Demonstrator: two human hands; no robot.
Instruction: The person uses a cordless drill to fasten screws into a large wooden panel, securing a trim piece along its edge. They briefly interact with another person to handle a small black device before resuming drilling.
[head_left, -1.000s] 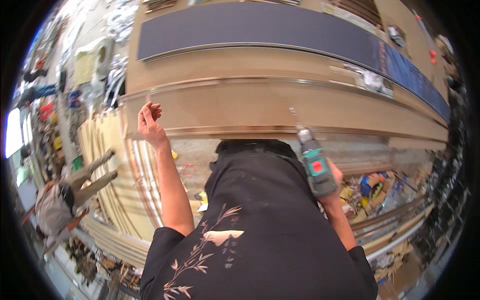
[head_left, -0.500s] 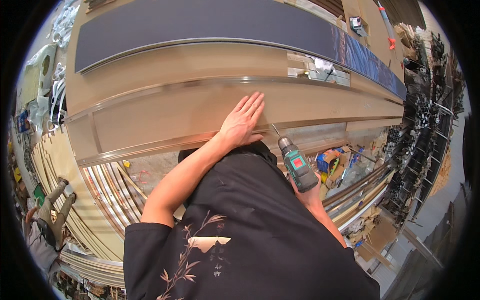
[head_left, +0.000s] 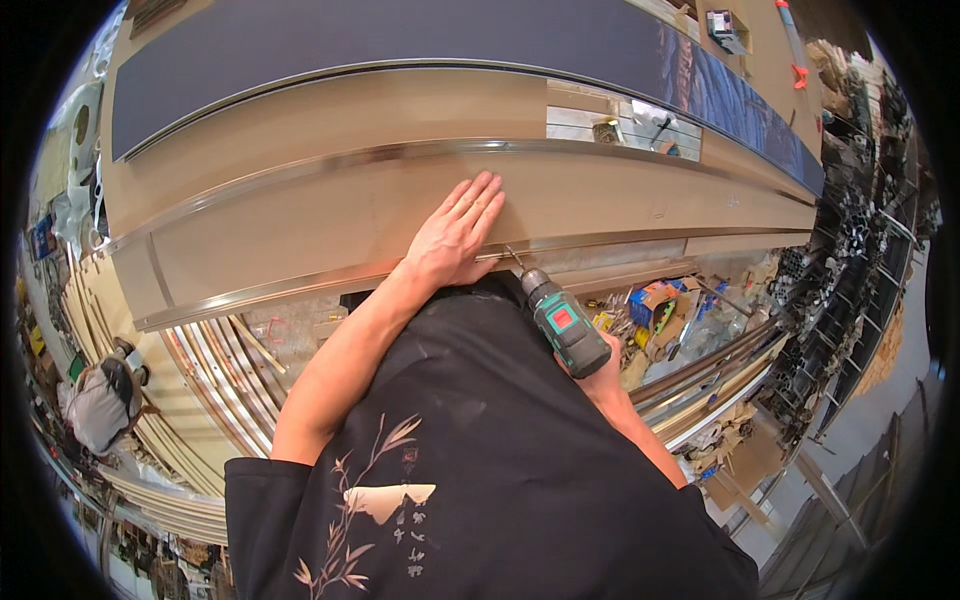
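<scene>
Panel (head_left: 330, 225): brown, lying under the left hand.
Left hand (head_left: 455, 235): flat, fingers together, pressing the panel.
Right hand (head_left: 598, 375): clamped on drill (head_left: 565, 322); bit near left thumb.
Advice: keep thumb clear, bit square.

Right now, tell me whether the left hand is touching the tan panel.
Touching. The head view shows the left hand lying palm-down, fingers spread, flat on the tan panel, with no gap visible beneath it.

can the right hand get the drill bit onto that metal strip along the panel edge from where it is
Probably yes. The right hand holds the green drill with its bit already at the metal strip, just beside the left hand pressed flat on the panel. Nothing sits between them.
</scene>
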